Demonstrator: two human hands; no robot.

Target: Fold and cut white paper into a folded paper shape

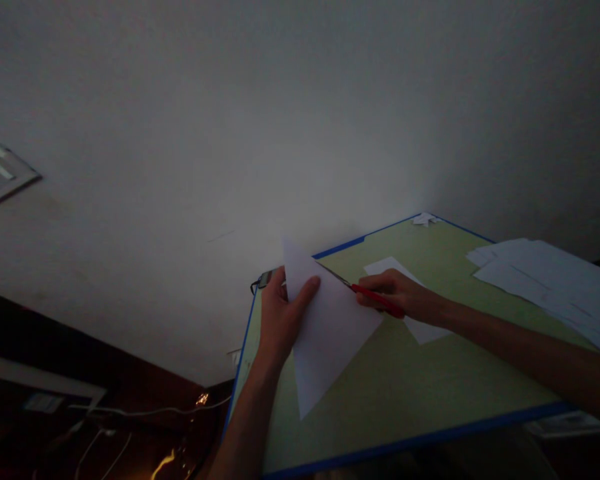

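My left hand [287, 310] grips a white sheet of paper [330, 340] at its left side, thumb on the front and fingers behind. The sheet is tilted up over the table and narrows to a point at its top. In my right hand [393, 290] is a pair of scissors [375, 297] with red handles. The blades lie along the sheet's upper right edge, their tips near my left thumb. Under my right hand another white piece of paper [425, 331] lies flat, partly covered by the hand.
The pale green table [405, 387] has blue edging and stands against a grey wall [300, 133]. Small paper scraps [424, 219] lie at its far corner, a stack of papers [545, 280] on the right. A dark device [266, 279] sits behind my left hand. White cables [155, 412] run at lower left.
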